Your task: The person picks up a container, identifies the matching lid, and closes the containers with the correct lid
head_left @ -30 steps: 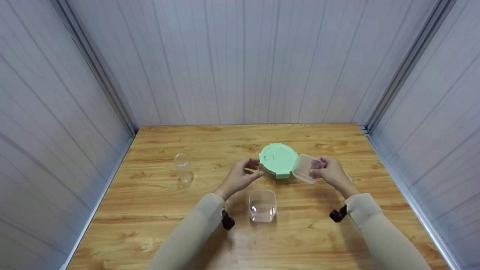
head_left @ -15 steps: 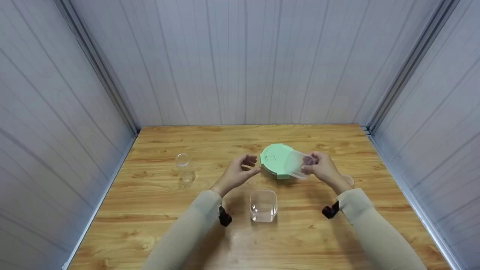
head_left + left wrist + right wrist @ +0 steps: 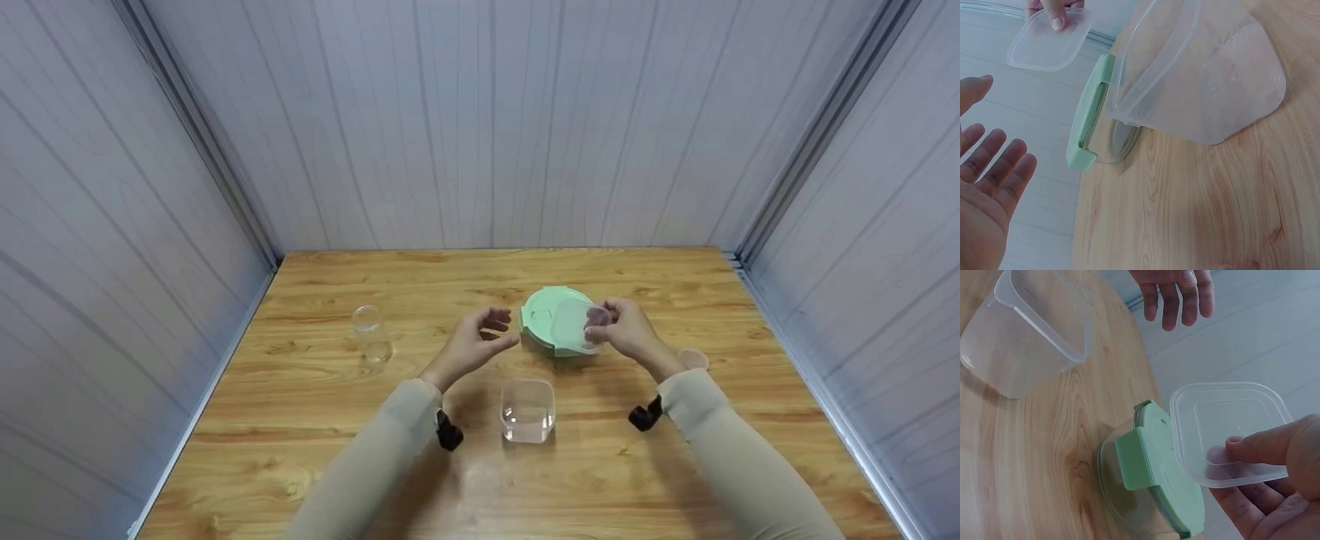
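My right hand (image 3: 630, 330) pinches a clear square plastic lid (image 3: 1230, 422) by one edge, thumb on top and fingers beneath. In the head view the lid overlaps the round glass container with a green clip lid (image 3: 544, 315). My left hand (image 3: 474, 345) hovers to the left of that container with its fingers relaxed, holding nothing. A clear square plastic container (image 3: 527, 411) stands uncovered on the table, nearer to me than both hands. The left wrist view shows this square container (image 3: 1241, 79) large, with the green-lidded one (image 3: 1089, 112) behind it.
A clear glass cylinder (image 3: 372, 335) stands at the left of the wooden table (image 3: 315, 450). By the right wrist lies a small pale round disc (image 3: 694, 358). Panelled walls (image 3: 465, 150) close off the back and both sides.
My right hand has carried the square lid leftward, from beside the green-lidded container to over it in the head view. The left hand has shifted only slightly. The containers have stayed put.
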`<move>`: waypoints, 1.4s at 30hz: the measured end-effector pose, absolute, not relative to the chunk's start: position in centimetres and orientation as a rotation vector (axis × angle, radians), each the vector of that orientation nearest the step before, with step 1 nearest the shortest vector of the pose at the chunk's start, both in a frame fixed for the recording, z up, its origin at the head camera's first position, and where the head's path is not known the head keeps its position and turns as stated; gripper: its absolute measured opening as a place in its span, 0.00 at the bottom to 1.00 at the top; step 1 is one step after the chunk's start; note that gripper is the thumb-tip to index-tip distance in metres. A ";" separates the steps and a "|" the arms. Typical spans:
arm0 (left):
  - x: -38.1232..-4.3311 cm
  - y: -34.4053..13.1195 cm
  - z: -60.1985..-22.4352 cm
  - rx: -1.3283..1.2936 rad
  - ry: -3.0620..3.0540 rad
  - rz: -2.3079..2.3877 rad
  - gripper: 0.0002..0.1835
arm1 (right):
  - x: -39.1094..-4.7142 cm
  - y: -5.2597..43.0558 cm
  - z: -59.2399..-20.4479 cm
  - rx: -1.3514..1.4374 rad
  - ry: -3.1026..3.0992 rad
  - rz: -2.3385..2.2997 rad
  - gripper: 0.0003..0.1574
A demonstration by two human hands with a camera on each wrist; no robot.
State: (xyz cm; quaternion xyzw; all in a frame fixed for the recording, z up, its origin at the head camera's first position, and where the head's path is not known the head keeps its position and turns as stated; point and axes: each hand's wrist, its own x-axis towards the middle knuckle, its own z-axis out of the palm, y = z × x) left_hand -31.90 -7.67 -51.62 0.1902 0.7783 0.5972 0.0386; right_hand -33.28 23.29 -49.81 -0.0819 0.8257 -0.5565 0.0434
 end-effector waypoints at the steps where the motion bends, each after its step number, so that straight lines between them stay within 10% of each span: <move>1: -32.0 -7.6 -51.6 0.584 2.387 1.832 0.26 | -33.3 23.2 -49.8 -0.255 2.537 -1.690 0.13; 42: -32.3 -6.1 -51.5 0.646 2.442 1.829 0.14 | -32.9 17.1 -49.6 -0.419 2.509 -1.660 0.12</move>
